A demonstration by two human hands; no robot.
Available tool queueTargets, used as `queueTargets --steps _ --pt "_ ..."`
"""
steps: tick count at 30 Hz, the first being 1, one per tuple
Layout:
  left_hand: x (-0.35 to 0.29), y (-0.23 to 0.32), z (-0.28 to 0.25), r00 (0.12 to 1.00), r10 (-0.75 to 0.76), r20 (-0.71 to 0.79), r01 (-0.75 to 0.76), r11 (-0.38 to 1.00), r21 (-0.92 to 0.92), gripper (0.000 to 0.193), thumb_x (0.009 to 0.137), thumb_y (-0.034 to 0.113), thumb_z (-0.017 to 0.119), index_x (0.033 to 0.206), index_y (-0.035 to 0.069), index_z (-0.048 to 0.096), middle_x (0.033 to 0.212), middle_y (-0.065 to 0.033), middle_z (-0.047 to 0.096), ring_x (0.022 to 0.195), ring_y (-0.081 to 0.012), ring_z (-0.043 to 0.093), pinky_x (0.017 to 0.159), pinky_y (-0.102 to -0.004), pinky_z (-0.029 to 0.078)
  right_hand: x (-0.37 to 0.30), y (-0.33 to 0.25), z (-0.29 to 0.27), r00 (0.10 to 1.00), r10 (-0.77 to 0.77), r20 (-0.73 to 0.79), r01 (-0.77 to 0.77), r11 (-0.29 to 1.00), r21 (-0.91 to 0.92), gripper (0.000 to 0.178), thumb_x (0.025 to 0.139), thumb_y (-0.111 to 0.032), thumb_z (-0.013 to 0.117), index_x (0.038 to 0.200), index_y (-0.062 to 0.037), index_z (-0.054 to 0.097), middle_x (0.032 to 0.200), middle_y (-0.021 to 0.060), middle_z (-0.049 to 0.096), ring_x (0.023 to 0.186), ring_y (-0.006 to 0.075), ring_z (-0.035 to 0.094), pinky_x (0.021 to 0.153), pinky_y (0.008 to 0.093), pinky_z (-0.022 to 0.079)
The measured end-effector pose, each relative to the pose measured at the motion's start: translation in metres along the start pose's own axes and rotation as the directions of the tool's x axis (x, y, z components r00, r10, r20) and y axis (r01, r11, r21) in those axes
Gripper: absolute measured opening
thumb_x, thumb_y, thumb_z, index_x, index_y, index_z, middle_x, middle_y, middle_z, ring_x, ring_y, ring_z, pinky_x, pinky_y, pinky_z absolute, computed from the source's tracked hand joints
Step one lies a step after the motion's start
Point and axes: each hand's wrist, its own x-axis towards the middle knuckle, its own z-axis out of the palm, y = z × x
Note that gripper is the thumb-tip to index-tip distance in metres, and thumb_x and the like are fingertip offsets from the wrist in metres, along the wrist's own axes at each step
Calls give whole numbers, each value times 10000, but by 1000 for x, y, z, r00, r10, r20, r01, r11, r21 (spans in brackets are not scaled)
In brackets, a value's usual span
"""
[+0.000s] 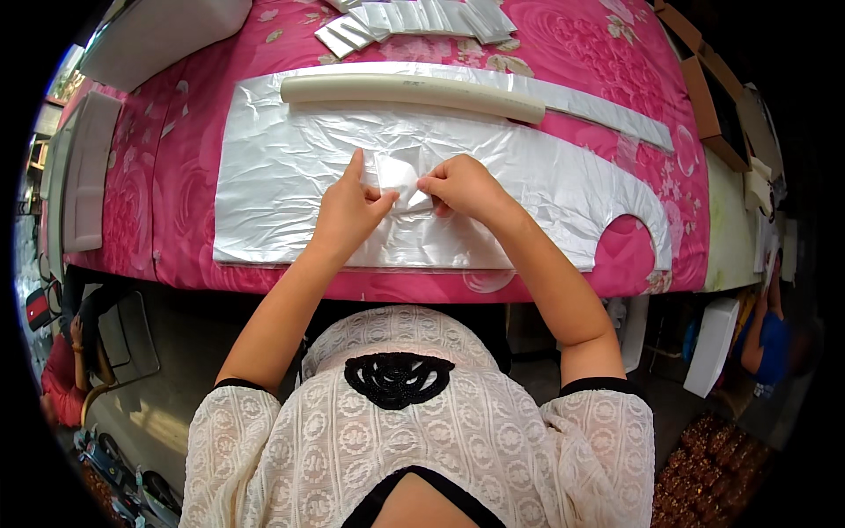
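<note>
Your right hand point(466, 187) pinches the small plastic pouch point(398, 172) while your part-open left hand point(349, 209) touches its left side, seemingly steadying it.

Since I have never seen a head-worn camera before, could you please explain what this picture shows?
There is no machine here, just a person's bare left hand and right hand. The camera sits on the person's head, looking down; its wide lens bends straight edges. A pink flowered cloth covers the table. On it lies a large silvery-white sheet with a rounded notch, a cream tube across it, and folded silvery pieces behind. The right fingertips pinch a small whitish piece; the left hand is at its other side.
</note>
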Motion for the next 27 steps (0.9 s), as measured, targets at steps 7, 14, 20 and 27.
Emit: queueTargets --steps 7,14,20,27 --pt "-2 -4 12 835 547 -58 -470 765 440 829 793 301 672 1392 -78 242 1375 -230 367 1196 -323 445 972 -396 377 -1 1 3 999 -21 -31 21 1000 -4 260 834 -197 621 719 34 651 593 73 612 524 127 601 520 262 482" --pt "2 -10 48 879 471 81 -439 729 524 1015 804 569 540 1421 -90 77 1495 -251 112 1405 -361 99 1122 -485 92 -2 2 9 994 -62 -85 55 996 -76 273 786 -235 600 649 -5 657 540 89 614 496 171 608 549 297 491" --pt "3 -13 51 883 460 100 -432 709 557 1101 760 645 536 1420 -96 58 1501 -251 82 1412 -354 47 1125 -486 53 -23 -4 13 949 -233 -213 109 875 -471 213 712 -215 695 737 -9 649 644 96 637 608 237 626 595 337 499" --pt "-26 -15 22 807 575 -133 -543 812 215 908 775 368 682 1414 -51 193 1452 -273 208 1365 -354 212 1105 -460 180 -23 -14 0 840 -527 -130 278 623 -731 386 718 -238 713 1026 -29 612 971 119 637 897 268 610 784 365 487"
